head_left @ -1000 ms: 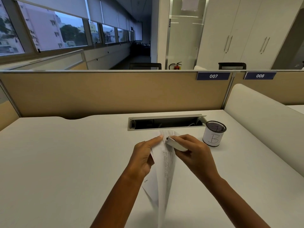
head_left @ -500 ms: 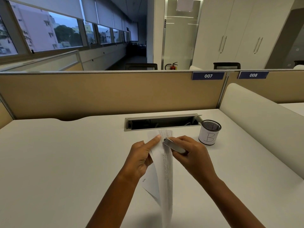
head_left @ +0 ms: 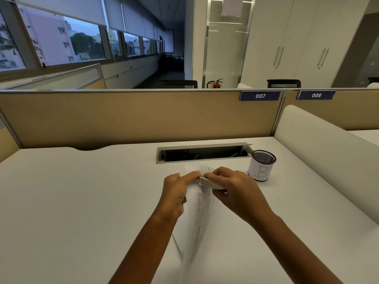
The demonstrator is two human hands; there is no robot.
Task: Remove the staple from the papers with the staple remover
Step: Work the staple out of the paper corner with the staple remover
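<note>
A few printed white papers (head_left: 202, 210) hang edge-on above the desk, their lower part blurred. My left hand (head_left: 177, 191) pinches their top corner from the left, forefinger stretched along the edge. My right hand (head_left: 231, 191) grips a slim silvery-white staple remover (head_left: 206, 181), whose tip rests against that same corner just by my left fingertip. The staple itself is too small to make out.
A black mesh pen cup (head_left: 261, 166) with a white label marked "B" stands to the right of my hands. Behind them lies an open cable slot (head_left: 205, 153) in the white desk (head_left: 71, 201). A tan partition (head_left: 133, 117) closes the back, a white panel (head_left: 328, 156) the right.
My hands have drawn closer together at the paper's top corner. The remover's tip now sits right against my left fingertip, and the papers' lower end is swinging.
</note>
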